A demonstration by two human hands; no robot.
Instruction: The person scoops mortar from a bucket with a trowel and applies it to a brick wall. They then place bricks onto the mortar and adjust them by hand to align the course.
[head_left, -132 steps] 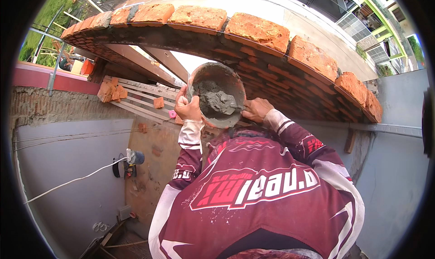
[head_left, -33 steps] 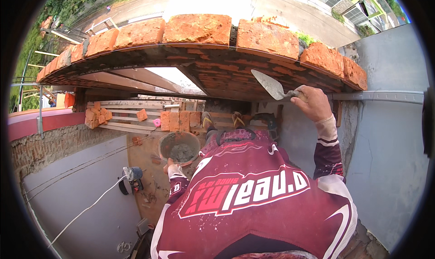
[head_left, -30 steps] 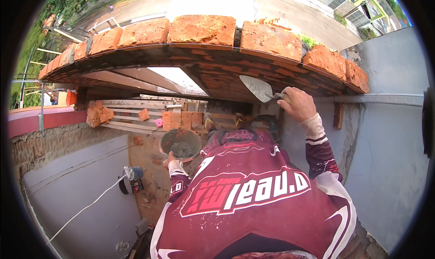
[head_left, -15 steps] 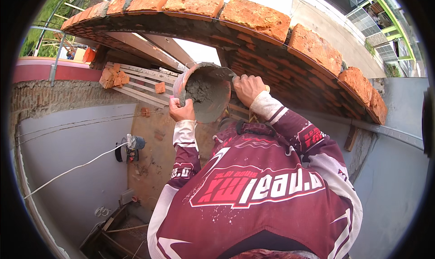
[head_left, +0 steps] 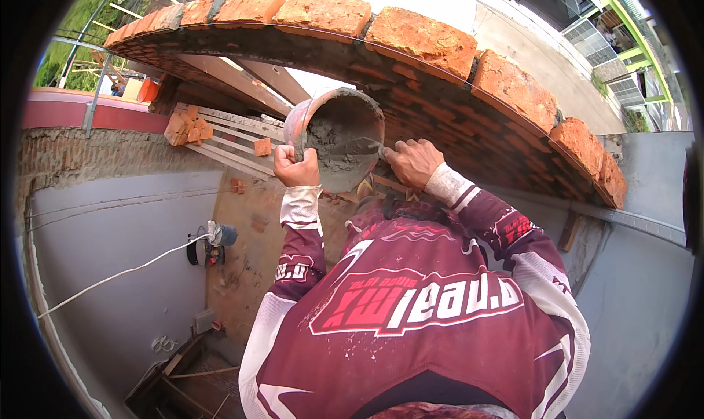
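A round bucket (head_left: 296,122) tilts toward me below the brick wall, with wet grey mortar (head_left: 328,149) inside. My left hand (head_left: 297,168) is closed around its near left rim. On the bucket's right side, my right hand (head_left: 416,162) grips a trowel (head_left: 365,144), its handle mostly hidden by the fingers. The trowel's blade reaches into the bucket at the mortar, smeared grey and hard to tell from it.
A brick wall (head_left: 422,40) curves across the front, a thin string line along its top course. Wooden planks (head_left: 238,133) lie at left with a brick stack (head_left: 183,128) and a loose brick piece (head_left: 262,147). A cable (head_left: 125,272) crosses the left wall.
My right hand has come down and slightly right from the bucket's upper rim, bringing the trowel lower into the bucket. The left hand keeps its hold on the rim.
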